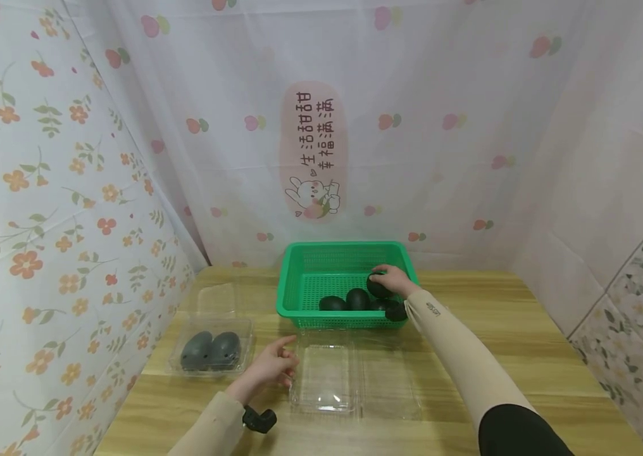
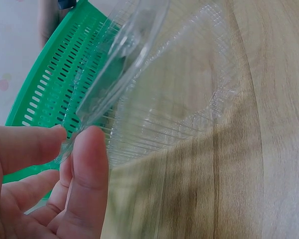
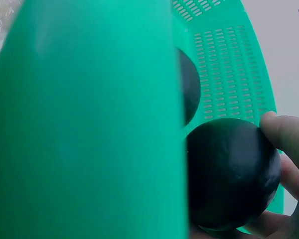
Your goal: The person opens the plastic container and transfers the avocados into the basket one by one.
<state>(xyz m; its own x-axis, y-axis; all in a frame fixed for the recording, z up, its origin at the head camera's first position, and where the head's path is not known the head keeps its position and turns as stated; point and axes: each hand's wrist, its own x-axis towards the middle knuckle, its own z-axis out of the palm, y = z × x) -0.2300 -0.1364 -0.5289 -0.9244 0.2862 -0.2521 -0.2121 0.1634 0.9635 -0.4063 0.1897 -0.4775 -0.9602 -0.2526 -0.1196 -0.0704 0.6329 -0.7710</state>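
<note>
My right hand [image 1: 394, 280] reaches into a green plastic basket [image 1: 283, 285] and grips a dark avocado [image 3: 234, 174], fingers and thumb around its side. Several other dark avocados [image 1: 358, 299] lie along the basket's near side. In front of the basket sits a clear plastic clamshell box [image 1: 327, 373] with its lid [image 1: 391, 386] folded out to the right. My left hand [image 1: 271, 366] is at the box's left edge. The left wrist view shows its thumb and a finger pinching the box's thin plastic rim [image 2: 70, 144].
To the left stands another clear clamshell box [image 1: 247, 335] with its lid raised, holding two avocados [image 1: 210, 350]. All of it is on a wood-grain table [image 1: 486, 342]. A patterned curtain [image 1: 447, 158] hangs behind the basket.
</note>
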